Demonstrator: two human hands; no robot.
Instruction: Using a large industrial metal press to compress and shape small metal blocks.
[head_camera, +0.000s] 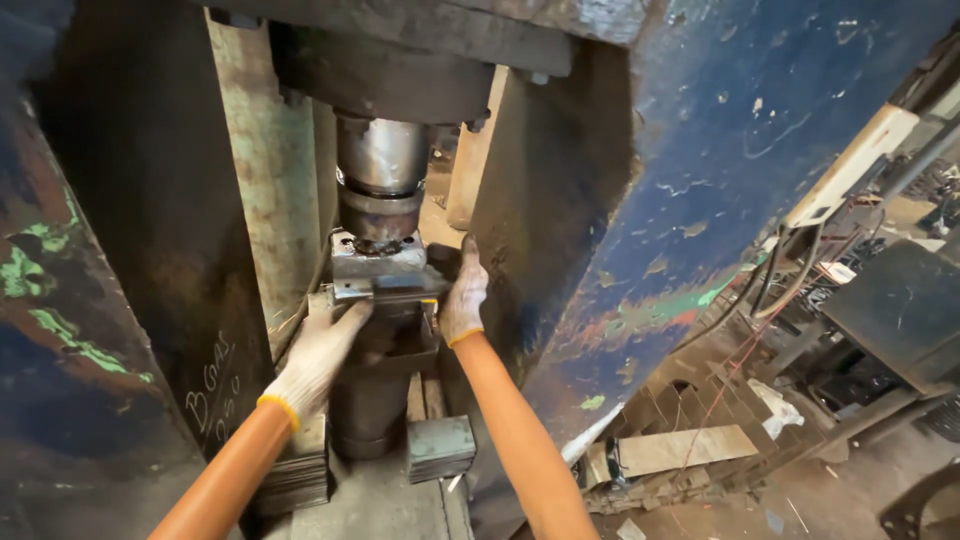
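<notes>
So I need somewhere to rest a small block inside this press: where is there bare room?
Little. A bare strip of press bed lies in front of the dark cylinder, between the stacked plates and the grey block. Under the ram it is crowded: left hand and right hand flank the metal piece.

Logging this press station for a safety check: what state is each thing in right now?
Press ram: lowered onto the die block.
Die block: seated under the ram.
Flat metal piece: horizontal, held at both ends.
Left hand: gloved, gripping the piece.
Right hand: gloved, steadying the other end.
</notes>
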